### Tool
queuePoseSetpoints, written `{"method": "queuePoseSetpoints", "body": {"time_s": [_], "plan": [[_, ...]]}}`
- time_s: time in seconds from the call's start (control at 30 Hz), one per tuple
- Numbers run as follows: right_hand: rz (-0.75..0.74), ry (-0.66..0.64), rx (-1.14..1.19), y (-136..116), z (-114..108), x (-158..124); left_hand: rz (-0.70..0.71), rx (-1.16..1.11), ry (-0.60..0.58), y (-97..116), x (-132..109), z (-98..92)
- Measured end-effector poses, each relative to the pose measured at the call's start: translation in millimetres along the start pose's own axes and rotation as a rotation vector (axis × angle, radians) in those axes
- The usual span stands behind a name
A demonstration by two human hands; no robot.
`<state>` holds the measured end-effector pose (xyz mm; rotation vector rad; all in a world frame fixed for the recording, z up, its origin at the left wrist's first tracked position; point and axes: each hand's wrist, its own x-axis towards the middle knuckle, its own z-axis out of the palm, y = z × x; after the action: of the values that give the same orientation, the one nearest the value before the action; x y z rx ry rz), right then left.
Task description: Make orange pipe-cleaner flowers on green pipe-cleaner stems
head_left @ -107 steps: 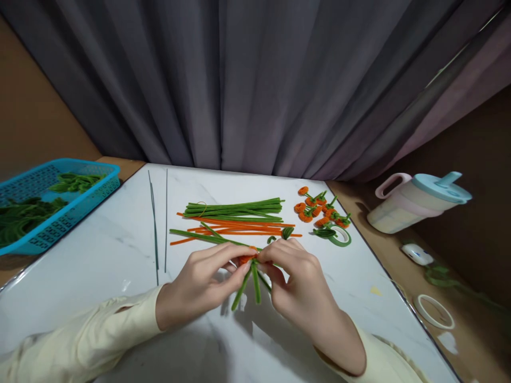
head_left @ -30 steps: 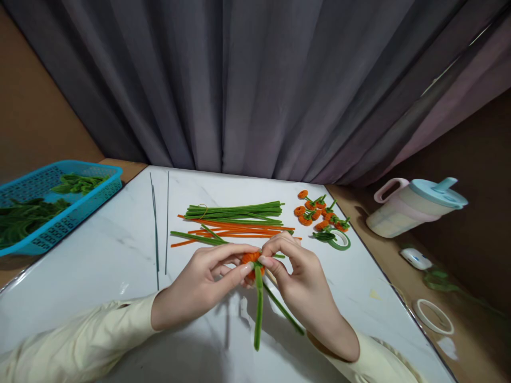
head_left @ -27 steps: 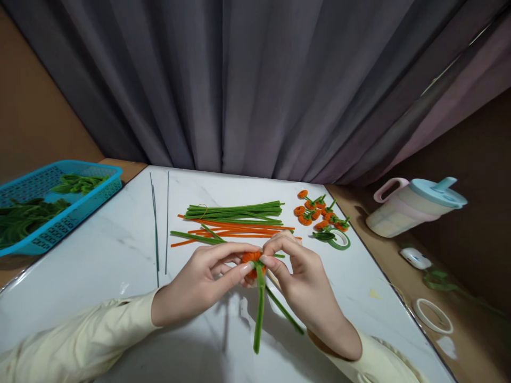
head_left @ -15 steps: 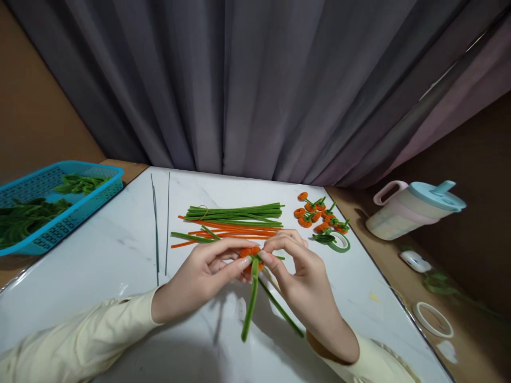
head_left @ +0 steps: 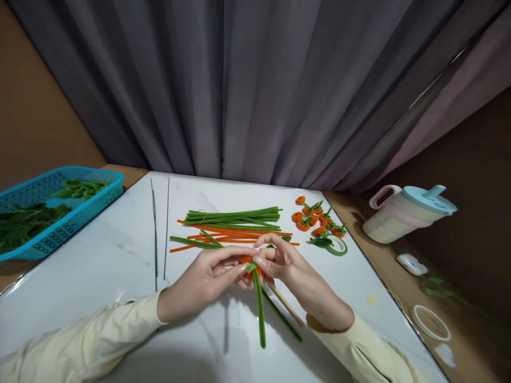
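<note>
Between my two hands is a small orange pumpkin of fuzzy pipe cleaner (head_left: 246, 260), with a green pipe cleaner (head_left: 259, 314) at its top whose long end hangs toward me. My left hand (head_left: 209, 279) is closed around the pumpkin's left side, thumb and fingers pinching it. My right hand (head_left: 293, 271) pinches at the base of the green pipe cleaner with thumb and forefinger. Below my right hand, a thin wooden stick (head_left: 287, 305) and another green stem (head_left: 282, 315) lie on the table. Just beyond are orange pipe cleaners (head_left: 239, 235) and a green bundle (head_left: 235, 215).
Finished-looking orange pumpkins (head_left: 309, 215) with green stems sit at the right, beside a roll of green tape (head_left: 338, 246). Thin dark wires (head_left: 166, 229) lie left. A blue basket (head_left: 91, 197) holds green pieces. A lidded cup (head_left: 395, 215), white case (head_left: 411, 264) and white ring (head_left: 431, 323) stand right.
The green end hanging from the pumpkin has swung to the right. My right hand's fingers have shifted, and more of the wooden stick shows below it.
</note>
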<state>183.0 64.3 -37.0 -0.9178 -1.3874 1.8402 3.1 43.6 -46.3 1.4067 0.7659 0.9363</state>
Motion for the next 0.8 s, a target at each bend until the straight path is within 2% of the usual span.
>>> {"method": "queuePoseSetpoints", "body": {"time_s": [0.2, 0.4, 0.6, 0.8], "plan": [[0.012, -0.041, -0.012, 12.1, -7.4, -2.7, -0.075, 0.064, -0.130, -10.3, 4.3, -8.3], [0.084, 0.016, 0.062, 38.3, -10.7, -14.2, -0.100, 0.082, -0.259, -43.7, 7.8, -6.4], [0.196, 0.066, 0.137, 65.2, -13.0, -29.4, 0.142, 0.463, -0.244, -64.4, 6.9, -1.6], [0.171, 0.025, 0.111, 73.3, -12.1, -33.0, 0.364, 0.570, -0.246, -69.4, 3.2, -2.2]]}}
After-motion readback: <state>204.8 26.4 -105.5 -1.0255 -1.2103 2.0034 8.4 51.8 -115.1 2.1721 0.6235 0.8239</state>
